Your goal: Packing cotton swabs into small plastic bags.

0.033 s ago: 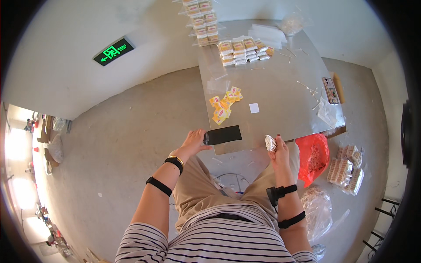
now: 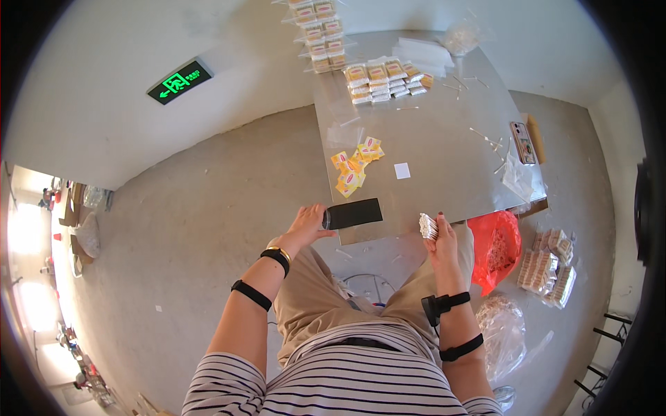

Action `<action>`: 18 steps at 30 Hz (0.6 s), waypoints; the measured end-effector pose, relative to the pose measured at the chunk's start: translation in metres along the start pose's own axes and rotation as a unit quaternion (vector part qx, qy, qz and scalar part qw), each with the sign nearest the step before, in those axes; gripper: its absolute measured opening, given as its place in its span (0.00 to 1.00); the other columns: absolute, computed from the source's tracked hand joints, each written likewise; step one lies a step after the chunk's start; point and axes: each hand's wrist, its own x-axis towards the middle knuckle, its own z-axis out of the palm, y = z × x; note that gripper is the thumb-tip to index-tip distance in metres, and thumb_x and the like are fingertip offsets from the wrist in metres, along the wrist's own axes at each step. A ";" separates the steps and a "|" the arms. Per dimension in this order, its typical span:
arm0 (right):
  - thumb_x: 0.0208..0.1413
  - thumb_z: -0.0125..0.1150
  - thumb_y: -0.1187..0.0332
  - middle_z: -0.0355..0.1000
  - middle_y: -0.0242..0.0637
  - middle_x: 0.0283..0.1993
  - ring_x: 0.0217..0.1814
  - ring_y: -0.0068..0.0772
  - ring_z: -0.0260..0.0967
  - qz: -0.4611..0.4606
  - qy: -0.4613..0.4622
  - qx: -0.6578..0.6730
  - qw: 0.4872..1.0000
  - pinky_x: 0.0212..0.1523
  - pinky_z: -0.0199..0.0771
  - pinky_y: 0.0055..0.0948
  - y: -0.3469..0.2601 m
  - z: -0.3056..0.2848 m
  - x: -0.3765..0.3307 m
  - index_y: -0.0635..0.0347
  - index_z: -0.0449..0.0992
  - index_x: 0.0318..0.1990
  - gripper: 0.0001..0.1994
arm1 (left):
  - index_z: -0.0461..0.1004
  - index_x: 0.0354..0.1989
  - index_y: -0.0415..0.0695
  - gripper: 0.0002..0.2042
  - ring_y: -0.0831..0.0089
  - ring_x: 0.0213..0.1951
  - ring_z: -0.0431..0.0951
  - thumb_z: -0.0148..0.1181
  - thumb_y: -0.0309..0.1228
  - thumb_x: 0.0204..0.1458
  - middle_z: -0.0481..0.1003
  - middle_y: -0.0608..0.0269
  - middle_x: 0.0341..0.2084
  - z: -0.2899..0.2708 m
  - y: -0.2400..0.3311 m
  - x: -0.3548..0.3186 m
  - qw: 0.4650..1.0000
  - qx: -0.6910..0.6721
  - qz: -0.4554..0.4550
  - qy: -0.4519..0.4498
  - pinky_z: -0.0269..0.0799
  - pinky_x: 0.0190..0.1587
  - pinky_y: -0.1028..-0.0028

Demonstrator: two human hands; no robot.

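white-tipped cotton swabs (image 2: 428, 226), right of the black rectangular mat (image 2: 355, 214), fill the right hand (image 2: 441, 239), fingers curled; keep tips aligned. left hand (image 2: 305, 225) beside mat, fingers parted, hold unclear.

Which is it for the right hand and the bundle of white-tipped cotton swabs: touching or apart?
Touching. The head view shows the bundle of white-tipped cotton swabs held in the right hand, no gap between them.

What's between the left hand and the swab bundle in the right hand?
In the head view, a black strip lies beside the left hand; then bare tabletop toward the swab bundle in the right hand.
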 end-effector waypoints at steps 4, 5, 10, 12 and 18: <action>0.69 0.51 0.58 0.71 0.31 0.25 0.14 0.16 0.56 0.002 0.009 -0.007 1.000 0.11 0.51 0.19 -0.001 -0.004 -0.001 0.59 0.71 0.36 0.14 | 0.65 0.54 0.38 0.40 0.54 0.53 0.73 0.73 0.56 0.41 0.73 0.47 0.48 -0.007 0.013 0.010 0.998 -0.048 -0.032 -0.036 0.63 0.58 0.60; 0.69 0.51 0.58 0.71 0.31 0.25 0.14 0.16 0.56 0.003 0.010 -0.006 1.000 0.11 0.51 0.19 -0.001 -0.004 -0.001 0.59 0.71 0.36 0.14 | 0.64 0.56 0.37 0.40 0.54 0.54 0.73 0.73 0.54 0.43 0.73 0.47 0.49 -0.008 0.011 0.012 0.993 -0.074 -0.065 -0.060 0.64 0.58 0.59; 0.70 0.50 0.59 0.71 0.31 0.25 0.12 0.17 0.54 0.005 0.009 0.001 1.000 0.11 0.50 0.19 0.001 0.002 -0.002 0.59 0.70 0.36 0.14 | 0.62 0.61 0.37 0.34 0.60 0.53 0.75 0.70 0.41 0.51 0.74 0.50 0.51 -0.008 -0.033 0.027 0.894 -0.356 -0.182 -0.202 0.68 0.57 0.62; 0.70 0.49 0.59 0.71 0.31 0.25 0.12 0.17 0.53 0.007 0.007 -0.002 1.000 0.11 0.49 0.20 0.002 0.006 -0.004 0.59 0.70 0.36 0.14 | 0.64 0.60 0.38 0.28 0.67 0.48 0.77 0.68 0.32 0.53 0.76 0.55 0.47 -0.007 -0.048 0.028 0.842 -0.465 -0.181 -0.205 0.72 0.51 0.67; 0.71 0.48 0.59 0.70 0.31 0.24 0.11 0.17 0.52 0.008 0.014 -0.004 1.000 0.11 0.49 0.20 0.001 0.001 -0.003 0.58 0.70 0.36 0.14 | 0.71 0.53 0.39 0.23 0.72 0.41 0.79 0.72 0.30 0.49 0.79 0.61 0.36 -0.009 -0.047 0.042 0.857 -0.428 -0.208 -0.197 0.74 0.43 0.70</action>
